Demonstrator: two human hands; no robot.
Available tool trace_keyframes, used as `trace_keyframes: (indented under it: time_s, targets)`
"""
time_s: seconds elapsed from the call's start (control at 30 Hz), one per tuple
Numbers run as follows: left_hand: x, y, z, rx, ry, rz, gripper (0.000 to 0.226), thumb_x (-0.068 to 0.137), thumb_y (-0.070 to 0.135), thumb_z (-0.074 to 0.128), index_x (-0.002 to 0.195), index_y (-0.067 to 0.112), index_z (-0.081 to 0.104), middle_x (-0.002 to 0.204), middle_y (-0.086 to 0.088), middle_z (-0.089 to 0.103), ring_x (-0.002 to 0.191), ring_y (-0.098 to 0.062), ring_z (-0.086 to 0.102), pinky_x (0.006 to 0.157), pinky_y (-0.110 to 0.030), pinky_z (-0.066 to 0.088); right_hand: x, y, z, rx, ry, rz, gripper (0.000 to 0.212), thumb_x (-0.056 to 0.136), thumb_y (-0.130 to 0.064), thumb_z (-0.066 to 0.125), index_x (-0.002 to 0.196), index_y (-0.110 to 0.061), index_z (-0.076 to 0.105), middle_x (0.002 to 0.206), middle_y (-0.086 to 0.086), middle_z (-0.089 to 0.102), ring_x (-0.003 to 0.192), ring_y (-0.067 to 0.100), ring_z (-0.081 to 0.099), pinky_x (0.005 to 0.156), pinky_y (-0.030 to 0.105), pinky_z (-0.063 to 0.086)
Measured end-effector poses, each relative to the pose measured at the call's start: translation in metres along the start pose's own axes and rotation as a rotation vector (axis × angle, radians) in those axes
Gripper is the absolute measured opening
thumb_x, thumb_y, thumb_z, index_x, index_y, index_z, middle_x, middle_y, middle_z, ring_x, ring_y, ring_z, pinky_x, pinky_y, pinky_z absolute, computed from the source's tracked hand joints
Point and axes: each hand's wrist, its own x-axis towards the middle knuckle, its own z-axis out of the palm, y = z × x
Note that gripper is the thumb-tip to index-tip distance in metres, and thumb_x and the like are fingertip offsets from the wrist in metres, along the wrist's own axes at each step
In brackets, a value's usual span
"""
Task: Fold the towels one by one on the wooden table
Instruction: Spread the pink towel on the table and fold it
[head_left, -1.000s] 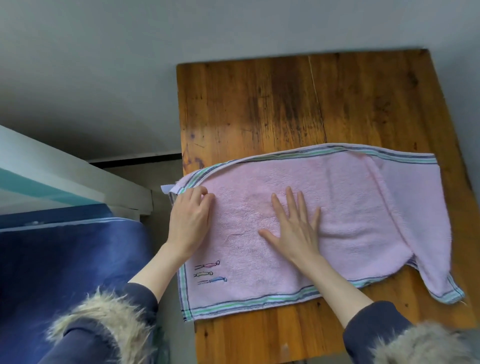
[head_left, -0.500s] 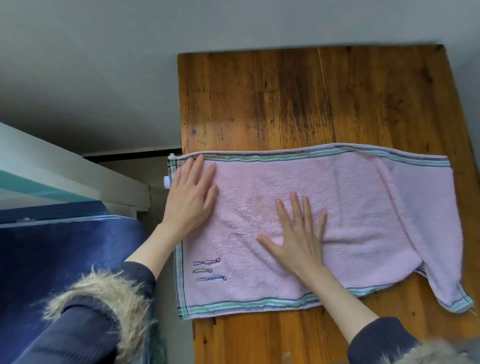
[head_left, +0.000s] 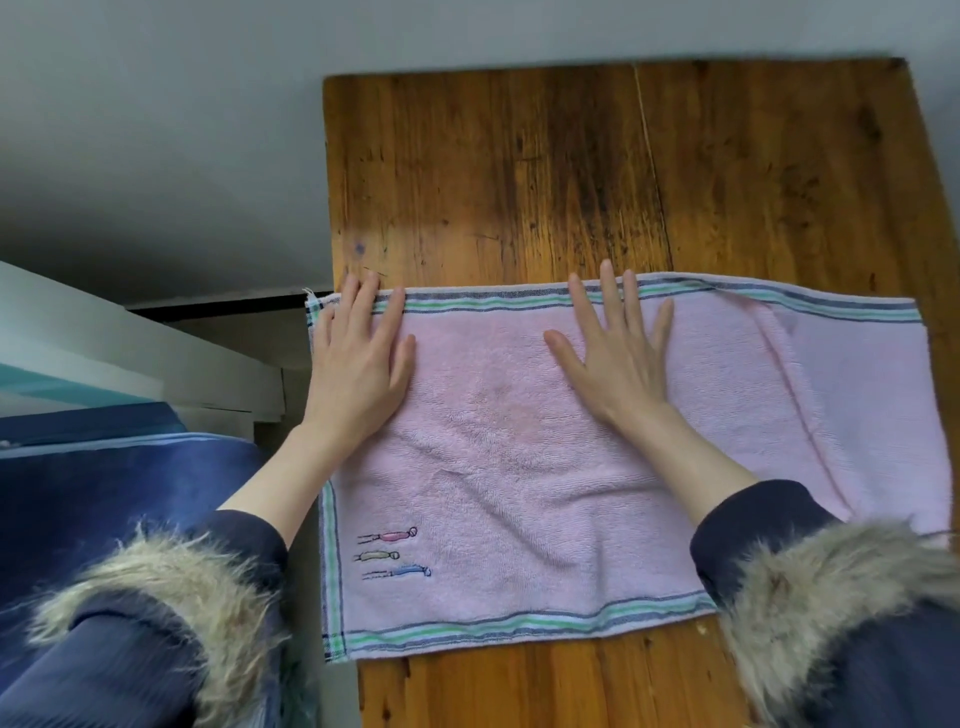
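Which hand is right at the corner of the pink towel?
The left hand. It lies flat on the pink towel's far left corner, fingertips reaching the striped edge. The right hand presses flat nearer the towel's middle.

A grey wall (head_left: 156, 130) fills the upper left of the frame and runs along the top edge. At mid left a white ledge (head_left: 130, 358) slants down toward the centre, with a pale teal band (head_left: 47, 387) beneath it at the far left edge. A dark strip (head_left: 218, 304) lies just above the ledge's right end. Below the ledge, a dark blue cloth (head_left: 114, 499) covers the lower left, crossed near its top by a thin light stripe (head_left: 130, 448). What the blue cloth lies on cannot be told.
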Motion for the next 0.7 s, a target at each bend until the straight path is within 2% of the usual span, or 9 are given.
trace_keyframes:
  time_s: [0.07,0.17,0.27,0.33,0.5,0.6,0.7]
  targets:
    - [-0.001,0.0,-0.002,0.005,-0.059,-0.012,0.058,0.096,0.039,0.022,0.146,0.011,0.027,0.156,-0.015,0.012,0.145,-0.029,0.003,0.116,-0.049,0.007,-0.007,0.0,0.0,0.045,0.035,-0.026,0.068,0.089,-0.064,0.004,0.147,-0.032,-0.007,0.157,0.001,-0.014,0.143,0.019,-0.015,0.112,0.058,-0.008]
    - [-0.008,0.009,-0.008,0.067,-0.04,-0.027,0.061,0.096,0.042,0.017,0.147,0.011,0.021,0.157,-0.014,0.008,0.145,-0.029,0.0,0.114,-0.052,-0.004,-0.034,-0.004,0.0,0.169,0.132,-0.067,0.064,0.093,-0.058,0.014,0.149,-0.027,0.009,0.158,0.004,-0.002,0.145,0.021,-0.004,0.11,0.057,-0.009]
    - [-0.035,0.042,-0.006,0.041,-0.009,0.043,0.062,0.094,0.043,0.019,0.146,0.009,0.024,0.156,-0.015,0.01,0.144,-0.032,0.003,0.113,-0.056,-0.003,-0.088,-0.004,0.007,0.255,0.189,-0.028,0.063,0.091,-0.051,0.026,0.146,-0.021,0.026,0.156,0.009,0.014,0.144,0.026,0.008,0.11,0.06,0.0]
    - [-0.063,0.074,0.003,0.019,-0.034,0.087,0.062,0.094,0.042,0.022,0.145,0.007,0.027,0.155,-0.015,0.013,0.143,-0.031,0.004,0.112,-0.059,0.0,-0.123,0.003,0.015,0.25,0.174,0.019,0.065,0.089,-0.052,0.033,0.145,-0.019,0.031,0.155,0.01,0.018,0.143,0.028,0.011,0.109,0.062,0.005]
    - [-0.11,0.127,0.03,0.091,-0.126,0.211,0.06,0.091,0.047,0.032,0.139,0.014,0.043,0.15,-0.017,0.029,0.139,-0.037,0.02,0.105,-0.067,0.014,-0.157,0.047,0.028,0.187,0.039,0.099,0.078,0.082,-0.067,0.028,0.147,-0.024,0.022,0.156,0.008,0.011,0.144,0.023,0.001,0.11,0.061,0.003]
    - [-0.119,0.119,0.038,0.118,-0.147,0.203,0.064,0.088,0.056,0.033,0.141,0.021,0.041,0.152,-0.012,0.026,0.14,-0.033,0.019,0.108,-0.066,0.012,-0.152,0.072,0.036,0.106,-0.027,0.089,0.08,0.082,-0.071,0.019,0.149,-0.026,0.012,0.157,0.003,-0.001,0.144,0.019,-0.007,0.112,0.058,-0.003]
    - [-0.119,0.115,0.038,0.153,-0.178,0.195,0.07,0.085,0.065,0.031,0.143,0.026,0.035,0.154,-0.01,0.021,0.142,-0.031,0.015,0.109,-0.065,0.006,-0.145,0.079,0.041,0.084,-0.017,0.045,0.079,0.084,-0.072,0.016,0.148,-0.029,0.003,0.156,0.0,-0.009,0.144,0.018,-0.011,0.112,0.054,-0.009]
